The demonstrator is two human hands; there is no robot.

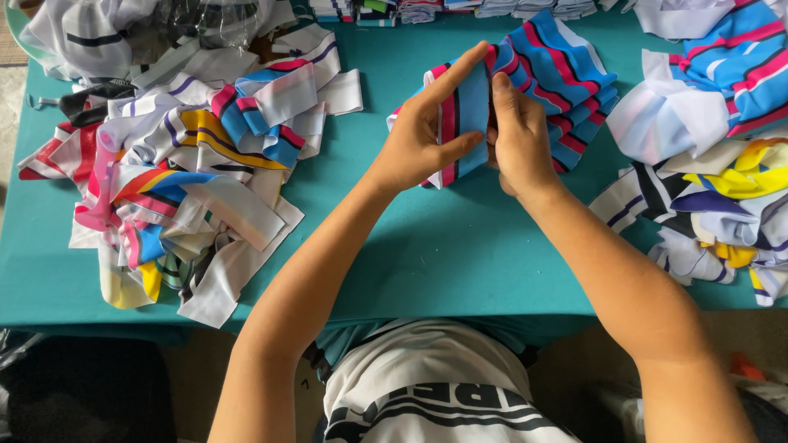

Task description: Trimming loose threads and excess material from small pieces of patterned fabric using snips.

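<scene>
Above the teal bench: left hand and right hand both clamped on a blue, pink and black striped strip, just before the matching stack. Likely risk: uneven grip, strip slipping askew or toppling the stack.

Striped fabric strip: blue with pink, black and white bands, held upright above the teal table, pinched between both hands. Directly behind it, a fanned stack of matching striped strips lies on the table, edges overlapping, leaning rightward.
</scene>
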